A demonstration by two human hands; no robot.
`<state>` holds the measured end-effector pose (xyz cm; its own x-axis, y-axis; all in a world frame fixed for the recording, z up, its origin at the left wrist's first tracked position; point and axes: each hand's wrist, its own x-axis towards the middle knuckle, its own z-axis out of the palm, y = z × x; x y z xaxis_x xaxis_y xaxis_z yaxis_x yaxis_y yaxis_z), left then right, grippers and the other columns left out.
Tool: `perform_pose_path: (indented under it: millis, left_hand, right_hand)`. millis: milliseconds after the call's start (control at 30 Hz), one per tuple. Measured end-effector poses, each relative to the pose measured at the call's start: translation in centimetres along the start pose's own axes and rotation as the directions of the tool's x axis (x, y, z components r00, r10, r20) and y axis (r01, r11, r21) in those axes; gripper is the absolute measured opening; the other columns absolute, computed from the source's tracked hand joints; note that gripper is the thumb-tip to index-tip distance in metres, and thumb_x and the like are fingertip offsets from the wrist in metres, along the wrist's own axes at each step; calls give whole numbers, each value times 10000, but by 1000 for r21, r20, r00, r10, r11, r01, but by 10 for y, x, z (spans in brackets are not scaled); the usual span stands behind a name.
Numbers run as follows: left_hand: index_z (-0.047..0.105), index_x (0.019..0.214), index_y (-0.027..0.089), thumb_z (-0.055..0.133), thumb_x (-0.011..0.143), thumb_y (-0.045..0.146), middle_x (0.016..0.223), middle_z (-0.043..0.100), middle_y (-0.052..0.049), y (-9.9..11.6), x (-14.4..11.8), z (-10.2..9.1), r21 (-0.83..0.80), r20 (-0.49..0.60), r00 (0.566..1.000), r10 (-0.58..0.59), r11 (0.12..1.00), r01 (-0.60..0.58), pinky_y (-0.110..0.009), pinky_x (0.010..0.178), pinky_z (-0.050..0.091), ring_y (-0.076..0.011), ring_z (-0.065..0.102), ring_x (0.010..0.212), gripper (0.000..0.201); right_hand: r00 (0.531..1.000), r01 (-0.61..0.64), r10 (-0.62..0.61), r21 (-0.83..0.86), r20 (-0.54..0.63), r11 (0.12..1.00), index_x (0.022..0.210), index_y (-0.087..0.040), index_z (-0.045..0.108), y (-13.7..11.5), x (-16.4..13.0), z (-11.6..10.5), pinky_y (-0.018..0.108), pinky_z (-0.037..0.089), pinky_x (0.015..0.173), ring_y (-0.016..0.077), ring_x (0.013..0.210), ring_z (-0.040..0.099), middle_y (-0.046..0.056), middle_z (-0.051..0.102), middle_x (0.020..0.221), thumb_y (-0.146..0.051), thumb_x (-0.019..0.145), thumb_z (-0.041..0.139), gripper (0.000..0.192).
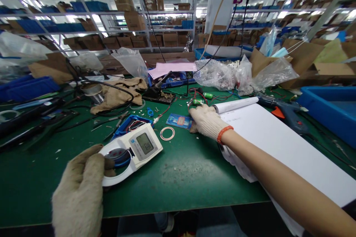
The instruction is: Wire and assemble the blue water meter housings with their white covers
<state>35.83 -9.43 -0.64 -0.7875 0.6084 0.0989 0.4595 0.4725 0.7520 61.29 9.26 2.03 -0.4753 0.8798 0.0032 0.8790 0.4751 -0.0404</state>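
We log one white meter housing (130,153), near left on the green bench (189,177); its grey display's digits blur. Our gloved left hand (80,192) curls shut around its round end. Our gloved right hand (207,121) presses fingers down beside one blue card (179,121); whether it grips anything we cannot tell.

Two gloved hands are seen, left (80,192) and right (207,121). One white meter (133,152), one small ring (167,133), one blue card (179,121) and one glue gun (280,109) are counted on the bench (180,177).
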Motion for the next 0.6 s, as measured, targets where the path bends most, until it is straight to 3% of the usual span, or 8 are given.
perform_pose_path:
  millis: [100, 200, 333, 433, 500, 600]
  left_hand:
    - [631, 1233, 425, 493, 889, 632, 938, 723, 43, 2, -2, 0, -49, -4, 998, -55, 997, 55, -405, 795, 525, -261, 686, 976, 424]
    - [634, 1230, 402, 507, 901, 594, 969, 723, 37, 5, -2, 0, -71, 16, 999, -49, 996, 50, -394, 799, 514, -254, 684, 997, 402]
    - [640, 1245, 367, 516, 902, 576, 986, 727, 27, 7, -2, 1, -87, 20, 999, -35, 996, 36, -388, 811, 500, -254, 675, 1000, 421]
    - [638, 1253, 350, 512, 905, 559, 990, 729, 25, 8, -3, 1, -101, 11, 999, -36, 994, 37, -372, 815, 494, -237, 678, 970, 426]
    - [647, 1238, 350, 514, 904, 554, 1019, 730, 28, 9, -4, 2, -97, -4, 999, -37, 995, 37, -367, 822, 491, -224, 677, 947, 413]
    - [647, 1232, 358, 518, 902, 557, 1034, 729, 34, 8, -4, 2, -83, -7, 999, -44, 996, 43, -372, 847, 486, -216, 673, 944, 406]
  right_hand:
    - [999, -39, 38, 43, 32, 998, 1082, -93, 710, 4, 4, -2, 462, 485, 788, 417, 990, 636, 253, 700, 1044, -295, 614, 847, 528]
    - [999, -30, 26, 133, 37, 991, 1049, -154, 745, 9, 8, -5, 398, 485, 742, 361, 913, 663, 181, 724, 991, -341, 559, 886, 543]
    - [1000, 9, -14, 306, 13, 952, 840, -213, 781, 16, 8, -14, 306, 435, 626, 234, 734, 653, 50, 716, 741, -328, 688, 804, 192]
    - [999, 34, -37, 441, -2, 897, 821, -195, 778, 21, 5, -25, 265, 427, 572, 181, 667, 649, 12, 709, 685, -305, 755, 737, 135]
    - [998, 65, -54, 607, -35, 792, 869, -174, 774, 25, 2, -30, 246, 452, 578, 172, 682, 663, 10, 728, 725, -310, 749, 733, 186]
    - [990, 129, -10, 858, -143, 497, 863, -144, 755, 30, 0, -33, 256, 489, 620, 178, 704, 664, 27, 735, 763, -343, 708, 768, 252]
